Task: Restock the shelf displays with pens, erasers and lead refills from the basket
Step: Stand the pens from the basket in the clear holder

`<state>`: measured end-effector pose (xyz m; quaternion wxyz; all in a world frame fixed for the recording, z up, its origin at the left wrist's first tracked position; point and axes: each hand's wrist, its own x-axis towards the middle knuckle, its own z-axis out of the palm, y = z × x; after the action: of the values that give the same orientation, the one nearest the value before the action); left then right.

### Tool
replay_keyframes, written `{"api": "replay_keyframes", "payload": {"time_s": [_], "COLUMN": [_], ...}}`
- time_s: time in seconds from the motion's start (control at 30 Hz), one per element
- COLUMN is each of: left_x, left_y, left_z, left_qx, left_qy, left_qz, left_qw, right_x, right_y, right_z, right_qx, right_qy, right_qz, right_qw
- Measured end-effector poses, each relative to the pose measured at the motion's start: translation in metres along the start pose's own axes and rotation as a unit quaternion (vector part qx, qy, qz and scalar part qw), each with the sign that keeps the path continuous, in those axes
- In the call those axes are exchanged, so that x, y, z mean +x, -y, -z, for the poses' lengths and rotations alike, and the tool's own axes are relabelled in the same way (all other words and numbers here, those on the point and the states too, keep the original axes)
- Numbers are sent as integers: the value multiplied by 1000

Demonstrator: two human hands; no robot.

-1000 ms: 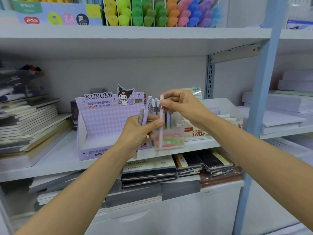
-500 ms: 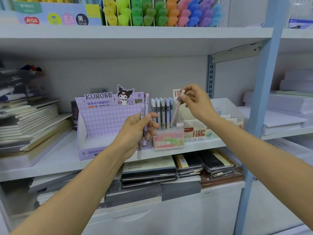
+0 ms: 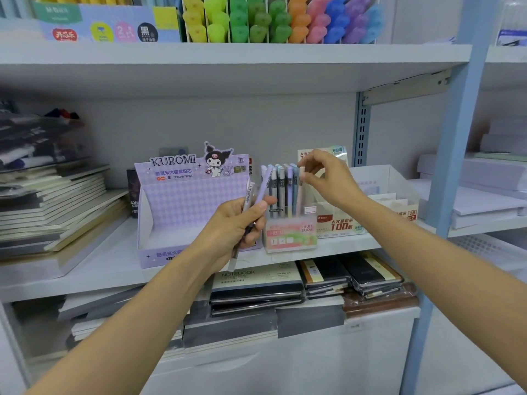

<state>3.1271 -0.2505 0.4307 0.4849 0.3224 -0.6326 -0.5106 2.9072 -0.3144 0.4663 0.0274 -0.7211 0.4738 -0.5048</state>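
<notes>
**Pens held at the clear holder**

Pens stand upright in a row in the clear holder [image 3: 291,233] on the white shelf [image 3: 99,269]. The right hand [image 3: 330,181] reaches over it from the right and pinches the top of the pink pen [image 3: 299,196], which stands at the right end of the row, its lower end inside the holder. The left hand [image 3: 231,226], just left of the holder, grips a lilac pen [image 3: 263,186] and a white pen [image 3: 247,199], both tilted up to the right. Behind that hand sits the purple Kuromi box [image 3: 185,201]. Notebooks [image 3: 256,283] lie stacked on the shelf below, and bright highlighters [image 3: 279,21] fill the shelf above. A blue upright [image 3: 453,155] frames the right side.
</notes>
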Motion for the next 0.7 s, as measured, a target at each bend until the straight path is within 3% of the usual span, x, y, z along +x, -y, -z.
{"api": "replay_keyframes", "payload": {"time_s": [0.17, 0.27, 0.33, 0.47, 0.7], "left_x": [-2, -4, -6, -9, -9], "left_y": [-3, -2, -3, -6, -18], "left_z": [3, 2, -2, -6, 7], "left_qx": [15, 38, 52, 87, -23], "left_qy": [18, 25, 33, 43, -96], "left_qz": [-7, -9, -10, -12, -6], "left_qw": [1000, 999, 998, 995, 995], "right_x": [2, -7, -14, -25, -41], "right_y": [5, 25, 38, 48, 34], "right_z": [2, 7, 10, 12, 22], "right_qx": [-27, 130, 202, 198, 325], "right_qy": [-15, -22, 27, 138, 78], "right_qz": [-19, -7, -2, 12, -21], "right_qw": [999, 991, 979, 970, 942]}}
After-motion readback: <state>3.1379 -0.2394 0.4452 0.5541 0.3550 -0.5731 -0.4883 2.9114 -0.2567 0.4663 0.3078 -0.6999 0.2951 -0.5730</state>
